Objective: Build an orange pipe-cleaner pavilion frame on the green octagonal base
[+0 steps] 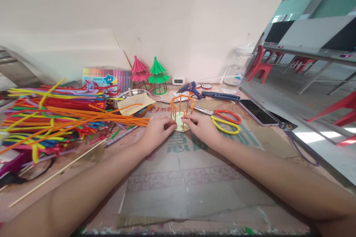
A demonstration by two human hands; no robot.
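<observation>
Left hand [155, 130] and right hand [201, 127] are both down on the cardboard sheet [194, 177] in the middle of the desk. Each one is pinched with its fingertips on the edge of a small pale green paper base [182, 125], left hand on the left side, right hand on the right. So both are closed on that base, not just resting near it.

Standing on the base is a little orange frame [182, 105] made of fuzzy craft wire: a ring on top and several upright posts coming down to the paper. I'd say the skeleton is up, but it's bare, with no roof or layers on it. Compare it to the two finished little pagodas, pink [139, 72] and green [158, 74], standing at the back edge of the desk against the wall. They've got tiered fringed tops, so my guess is this one is maybe halfway. Can't tell if all the posts are fixed to the base.

The big pile of coloured craft wires [55, 114] takes up the left side of the desk. The blue glue gun [190, 89] lies just behind the frame. Scissors with red and yellow handles [225, 122] sit just right of the right hand. A phone [257, 113] lies further right near the desk's edge.
</observation>
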